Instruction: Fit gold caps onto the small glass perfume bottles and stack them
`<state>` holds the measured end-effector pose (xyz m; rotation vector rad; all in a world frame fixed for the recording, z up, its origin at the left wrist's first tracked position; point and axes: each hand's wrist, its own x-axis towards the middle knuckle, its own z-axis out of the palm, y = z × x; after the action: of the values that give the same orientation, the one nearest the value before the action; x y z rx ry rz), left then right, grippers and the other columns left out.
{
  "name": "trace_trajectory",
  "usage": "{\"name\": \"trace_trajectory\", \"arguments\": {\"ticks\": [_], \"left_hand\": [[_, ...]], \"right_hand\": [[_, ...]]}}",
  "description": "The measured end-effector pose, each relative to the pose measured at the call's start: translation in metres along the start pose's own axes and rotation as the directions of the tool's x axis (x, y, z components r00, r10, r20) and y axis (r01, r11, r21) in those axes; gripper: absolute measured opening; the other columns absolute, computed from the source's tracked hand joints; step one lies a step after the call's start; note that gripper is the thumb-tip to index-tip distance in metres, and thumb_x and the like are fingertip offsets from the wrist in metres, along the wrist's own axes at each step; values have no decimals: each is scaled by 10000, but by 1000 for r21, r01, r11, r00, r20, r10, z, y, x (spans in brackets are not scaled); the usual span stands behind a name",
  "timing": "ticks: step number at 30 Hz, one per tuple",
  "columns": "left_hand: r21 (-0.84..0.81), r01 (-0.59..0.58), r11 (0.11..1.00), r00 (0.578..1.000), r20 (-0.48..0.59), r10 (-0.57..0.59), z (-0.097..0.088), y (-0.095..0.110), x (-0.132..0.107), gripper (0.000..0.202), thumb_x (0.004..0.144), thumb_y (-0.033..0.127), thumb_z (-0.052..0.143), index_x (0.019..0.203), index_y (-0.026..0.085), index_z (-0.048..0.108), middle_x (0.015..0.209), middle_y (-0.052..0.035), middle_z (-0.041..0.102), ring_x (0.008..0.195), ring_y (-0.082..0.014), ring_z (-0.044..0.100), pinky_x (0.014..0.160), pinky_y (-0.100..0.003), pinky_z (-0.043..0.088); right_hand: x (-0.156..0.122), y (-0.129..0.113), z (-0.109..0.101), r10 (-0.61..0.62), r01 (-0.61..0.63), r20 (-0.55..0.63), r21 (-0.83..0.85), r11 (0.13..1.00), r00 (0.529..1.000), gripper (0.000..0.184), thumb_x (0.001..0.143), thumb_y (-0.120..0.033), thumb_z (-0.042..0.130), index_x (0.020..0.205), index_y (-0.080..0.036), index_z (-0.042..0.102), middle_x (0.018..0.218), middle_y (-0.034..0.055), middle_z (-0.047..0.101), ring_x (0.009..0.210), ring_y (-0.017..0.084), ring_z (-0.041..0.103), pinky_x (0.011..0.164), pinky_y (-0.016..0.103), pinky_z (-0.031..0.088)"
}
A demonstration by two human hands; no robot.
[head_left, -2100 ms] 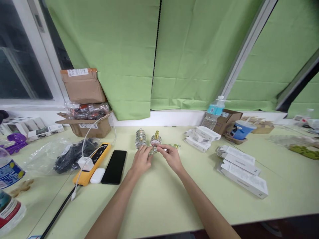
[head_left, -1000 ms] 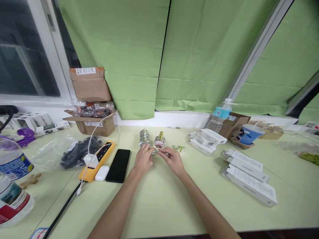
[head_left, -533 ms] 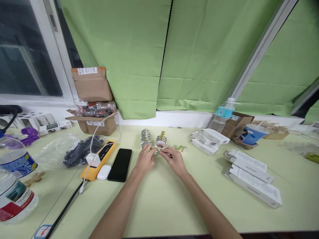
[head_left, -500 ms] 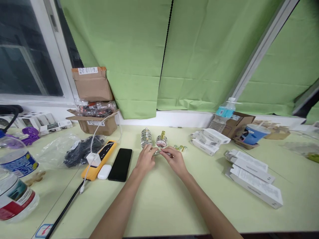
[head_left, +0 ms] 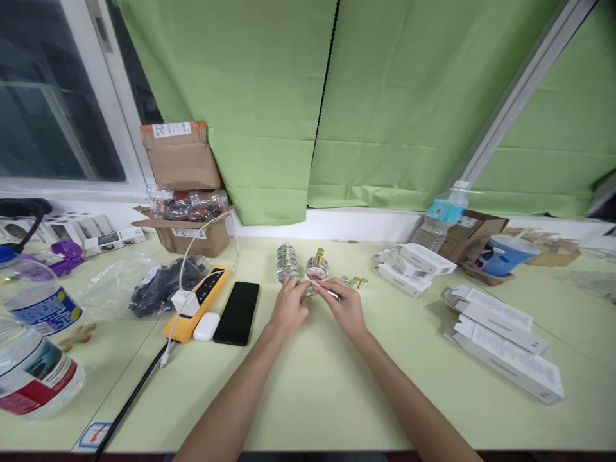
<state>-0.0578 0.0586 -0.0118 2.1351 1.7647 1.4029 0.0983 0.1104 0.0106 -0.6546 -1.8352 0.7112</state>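
Observation:
My left hand (head_left: 290,305) has its fingers closed at the edge of a small clear round piece (head_left: 308,292), mostly covered by the fingers. My right hand (head_left: 345,308) pinches a slim pen-like tool (head_left: 333,294), whose tip is close to that piece; its exact kind is too small to tell. Just behind the hands stand a stack of clear round pieces (head_left: 287,258) and, to its right, a short clear round stack (head_left: 317,267) with a gold cylinder (head_left: 320,255) on top. Several small gold-and-green cylinders (head_left: 355,282) lie right of my right hand.
A black phone (head_left: 237,313), a white earbud case (head_left: 206,326) and an orange power strip (head_left: 199,301) lie to the left. White boxes (head_left: 505,353) and a water bottle (head_left: 440,218) are on the right. A cardboard box (head_left: 197,237) stands at the back.
The whole view has shifted slightly, so things sit a little further right and higher. Both hands stay together at the clear piece, with small finger movements only.

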Motion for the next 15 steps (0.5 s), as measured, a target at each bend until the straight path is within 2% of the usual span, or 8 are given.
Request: {"name": "trace_trajectory", "arguments": {"ticks": [5,8,15], "left_hand": [[-32,14,999,1000,-10,-15,4,3,1,348,824,84,575,1141,218,617,1029,-73,555,1091,-255,509,961,-400,453],[-38,12,999,1000,-8,-12,4,2,1,351,822,93,587,1149,219,616,1032,-71,563,1099,-253,516,965,-395,455],[-27,-24,999,1000,-15,24,3,-3,2,378,832,94,585,1188,216,608,1068,-80,573,1106,-256,527,966,-403,462]], "right_hand": [[1,-2,-2,-121,119,-28,-72,990,992,233,909,-421,633,1002,-252,763,941,64,718,853,218,668,742,347,530],[3,-1,-4,-157,156,-4,-79,985,988,212,913,-396,636,1033,-270,757,965,52,721,888,216,671,790,355,534],[5,1,-9,-92,97,79,-53,994,993,307,900,-438,642,1167,-306,716,1111,57,706,1030,248,661,849,373,556]]}}
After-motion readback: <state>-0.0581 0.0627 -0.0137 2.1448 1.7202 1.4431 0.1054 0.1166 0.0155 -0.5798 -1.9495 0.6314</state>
